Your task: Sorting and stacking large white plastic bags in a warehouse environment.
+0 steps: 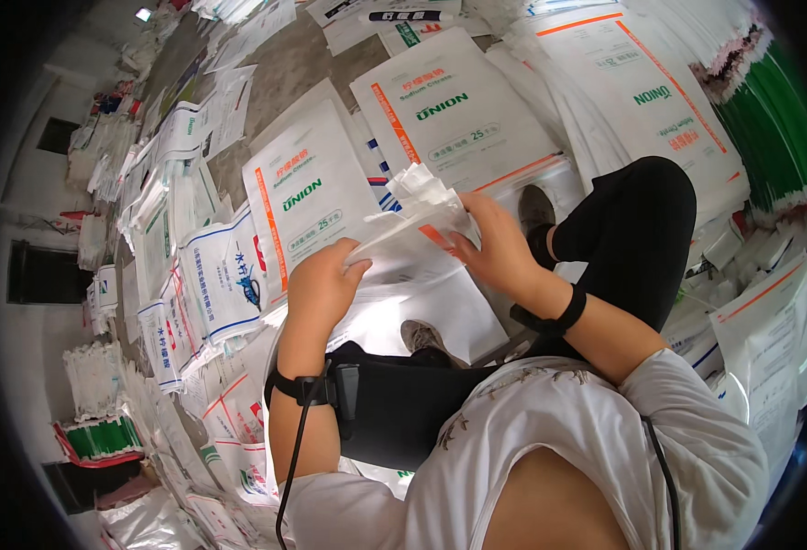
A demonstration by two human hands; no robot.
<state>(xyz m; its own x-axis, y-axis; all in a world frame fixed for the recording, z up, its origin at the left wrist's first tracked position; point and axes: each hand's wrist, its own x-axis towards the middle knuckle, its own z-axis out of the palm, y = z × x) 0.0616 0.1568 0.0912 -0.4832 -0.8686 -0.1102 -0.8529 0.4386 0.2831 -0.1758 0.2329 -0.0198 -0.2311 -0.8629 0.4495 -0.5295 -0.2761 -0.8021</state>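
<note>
The left hand's grip [323, 273] is closed, thumb and fingers pinching the left edge of a folded white sack [401, 246]. The right hand's grip [498, 240] pinches the opposite end, its thumb beside the orange band printed there. The sack is held between the two hands, in front of the body and over the space between the feet. Crumpled white edges [422, 188] stick up along its far side; whether they belong to this one sack or to several layers, I cannot tell.

Below the hands lies a blank white sheet [458, 316], with the left shoe [422, 337] beside it. The right shoe [536, 209] is farther forward, under the raised right knee in black trousers [646, 206]. A black strap [568, 312] circles the right wrist, and another strap [310, 390] with a cable is on the left forearm.

Just beyond the left hand lies a flat white sack with an orange stripe and green print [302, 192]. A similar pile [458, 115] is straight ahead, and another [646, 101] is to its right, next to a green stack of sacks [770, 128]. To the left are white sacks with blue print [225, 270].
</note>
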